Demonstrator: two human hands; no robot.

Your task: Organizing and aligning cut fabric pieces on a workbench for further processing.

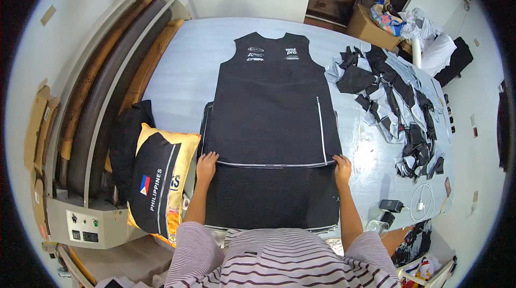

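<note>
A black sleeveless shirt panel [269,105] with white chest prints and a white stripe down its right side lies spread on the table, neckline away from me. At its lower left corner, my left hand [207,166] pinches the white-edged hem. The opposite hem corner is held between the fingers of my right hand [342,168]. Beneath the panel sits a stack of black fabric pieces [271,196], whose near part shows below the hem and whose edges peek out at both sides. How many layers the stack has is hidden.
Black and white fabric scraps [392,100] heap on the right of the pale table [183,67]. A yellow and black pillow [161,180] rests at left, beside a roller machine [102,94]. A black adapter [391,206] and white cable [422,202] lie near right; a cardboard box [371,27] stands behind.
</note>
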